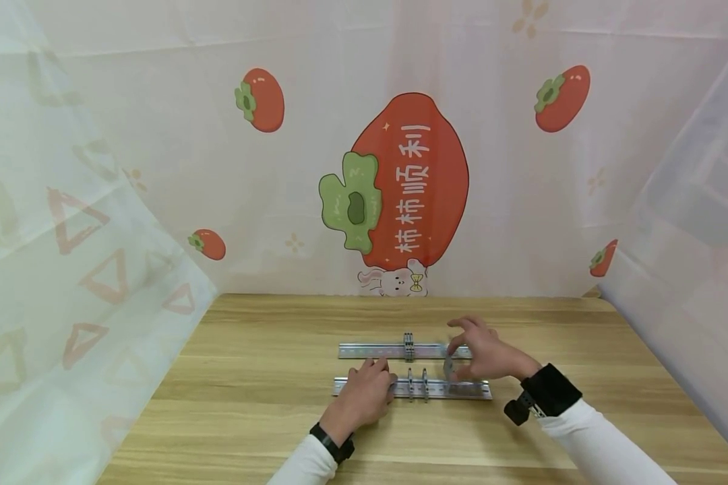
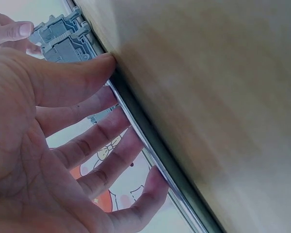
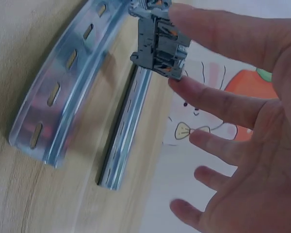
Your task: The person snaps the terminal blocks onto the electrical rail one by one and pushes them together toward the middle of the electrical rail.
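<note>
My left hand (image 1: 364,394) grips the near slotted metal DIN rail (image 1: 474,390) toward its left end. In the left wrist view, the thumb lies on one edge of the rail (image 2: 153,138) and the fingers on the other. Above the right part of that rail, my right hand (image 1: 484,353) pinches a grey terminal block (image 3: 160,46) between thumb and index finger, its other fingers spread. Two thin terminal blocks (image 1: 425,385) stand apart on the near rail, right of the left hand. A tight group of terminal blocks (image 1: 408,347) sits on the far rail (image 1: 370,351).
Both rails lie roughly parallel on a wood-grain table (image 1: 249,391). Behind it hangs a pale cloth (image 1: 158,135) printed with persimmons, and more cloth hangs at both sides. Each wrist wears a black strap with a device.
</note>
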Demonstrator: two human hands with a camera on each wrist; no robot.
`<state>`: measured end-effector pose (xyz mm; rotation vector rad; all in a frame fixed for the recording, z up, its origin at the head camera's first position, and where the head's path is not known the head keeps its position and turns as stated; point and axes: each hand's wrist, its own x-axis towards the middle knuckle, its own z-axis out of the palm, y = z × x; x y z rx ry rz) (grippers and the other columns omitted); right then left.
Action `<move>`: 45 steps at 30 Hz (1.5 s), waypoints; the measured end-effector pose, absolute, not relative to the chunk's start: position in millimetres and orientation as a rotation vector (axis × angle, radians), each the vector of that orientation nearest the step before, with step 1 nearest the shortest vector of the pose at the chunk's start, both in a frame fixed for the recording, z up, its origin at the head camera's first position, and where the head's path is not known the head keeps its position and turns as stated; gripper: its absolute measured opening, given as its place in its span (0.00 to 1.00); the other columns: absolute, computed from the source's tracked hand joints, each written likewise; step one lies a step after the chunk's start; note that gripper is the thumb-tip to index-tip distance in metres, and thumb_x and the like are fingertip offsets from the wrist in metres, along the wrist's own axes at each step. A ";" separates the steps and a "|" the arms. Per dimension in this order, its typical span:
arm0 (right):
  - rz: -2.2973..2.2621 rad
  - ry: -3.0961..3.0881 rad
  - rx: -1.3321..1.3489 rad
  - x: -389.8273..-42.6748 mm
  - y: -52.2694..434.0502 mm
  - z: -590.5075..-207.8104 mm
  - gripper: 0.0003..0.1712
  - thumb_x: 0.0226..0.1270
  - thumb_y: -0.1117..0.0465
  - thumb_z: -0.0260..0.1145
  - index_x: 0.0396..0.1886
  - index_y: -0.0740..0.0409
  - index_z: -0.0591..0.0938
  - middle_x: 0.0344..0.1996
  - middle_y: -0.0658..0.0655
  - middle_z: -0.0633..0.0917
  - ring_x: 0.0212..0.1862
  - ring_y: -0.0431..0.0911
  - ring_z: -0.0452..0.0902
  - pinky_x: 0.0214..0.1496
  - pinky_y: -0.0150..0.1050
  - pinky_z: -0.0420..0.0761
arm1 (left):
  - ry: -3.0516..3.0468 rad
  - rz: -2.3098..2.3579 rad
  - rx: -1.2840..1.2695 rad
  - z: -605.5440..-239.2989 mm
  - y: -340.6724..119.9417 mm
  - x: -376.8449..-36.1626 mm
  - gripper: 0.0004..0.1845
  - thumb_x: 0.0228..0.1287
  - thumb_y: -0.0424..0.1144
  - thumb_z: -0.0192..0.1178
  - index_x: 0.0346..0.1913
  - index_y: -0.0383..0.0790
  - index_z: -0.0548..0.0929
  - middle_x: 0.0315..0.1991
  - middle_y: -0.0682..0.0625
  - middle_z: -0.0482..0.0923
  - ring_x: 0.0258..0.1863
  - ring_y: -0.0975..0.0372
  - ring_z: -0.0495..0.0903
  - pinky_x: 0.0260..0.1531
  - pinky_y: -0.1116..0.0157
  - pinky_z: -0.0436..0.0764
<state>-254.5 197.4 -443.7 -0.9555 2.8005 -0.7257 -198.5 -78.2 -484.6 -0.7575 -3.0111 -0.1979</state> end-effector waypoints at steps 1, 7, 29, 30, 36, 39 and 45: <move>-0.710 2.805 -0.962 -253.9 196.0 -444.3 0.13 0.51 0.58 0.82 0.37 0.50 0.88 0.70 0.71 0.67 0.73 0.73 0.48 0.61 0.81 0.50 | -3.012 -0.199 -0.756 -484.5 -78.0 -198.4 0.09 0.65 0.40 0.70 0.48 0.48 0.90 0.48 0.50 0.78 0.47 0.54 0.76 0.39 0.46 0.80; -0.646 2.820 -0.927 -254.0 188.4 -448.1 0.14 0.50 0.58 0.83 0.36 0.52 0.88 0.72 0.72 0.65 0.75 0.75 0.43 0.60 0.83 0.46 | -3.017 -0.192 -0.753 -484.8 -77.4 -198.1 0.10 0.66 0.41 0.69 0.48 0.47 0.90 0.48 0.50 0.78 0.48 0.54 0.76 0.40 0.45 0.81; -0.493 2.871 -0.993 -236.5 173.7 -449.0 0.14 0.48 0.57 0.84 0.32 0.50 0.87 0.67 0.69 0.71 0.75 0.72 0.48 0.60 0.79 0.49 | -3.009 -0.202 -0.729 -485.5 -76.1 -197.7 0.08 0.65 0.40 0.70 0.46 0.47 0.90 0.44 0.51 0.77 0.45 0.55 0.76 0.37 0.47 0.79; -0.492 2.879 -0.988 -235.1 173.4 -449.6 0.14 0.48 0.57 0.83 0.33 0.51 0.87 0.66 0.68 0.72 0.74 0.71 0.50 0.61 0.78 0.49 | -3.009 -0.198 -0.728 -485.8 -76.0 -197.9 0.08 0.65 0.41 0.71 0.46 0.47 0.90 0.44 0.51 0.77 0.45 0.55 0.76 0.37 0.47 0.79; -0.527 2.892 -0.975 -228.4 174.6 -452.8 0.15 0.53 0.59 0.80 0.40 0.55 0.86 0.58 0.63 0.75 0.65 0.64 0.61 0.59 0.72 0.55 | -3.008 -0.204 -0.724 -486.2 -75.7 -198.9 0.09 0.65 0.41 0.70 0.47 0.47 0.90 0.49 0.49 0.78 0.48 0.53 0.76 0.39 0.45 0.80; -0.535 2.900 -0.957 -225.8 174.8 -453.5 0.17 0.55 0.59 0.80 0.44 0.56 0.86 0.56 0.62 0.75 0.64 0.63 0.62 0.57 0.71 0.56 | -3.005 -0.206 -0.722 -485.9 -75.7 -198.7 0.09 0.65 0.41 0.71 0.47 0.47 0.90 0.52 0.48 0.79 0.49 0.52 0.77 0.40 0.44 0.80; -0.495 2.940 -0.900 -219.2 172.5 -454.5 0.18 0.55 0.59 0.80 0.45 0.56 0.86 0.52 0.57 0.77 0.62 0.62 0.65 0.54 0.69 0.60 | -3.009 -0.185 -0.726 -486.8 -75.0 -198.0 0.09 0.65 0.41 0.70 0.47 0.47 0.90 0.47 0.50 0.78 0.47 0.54 0.76 0.38 0.46 0.80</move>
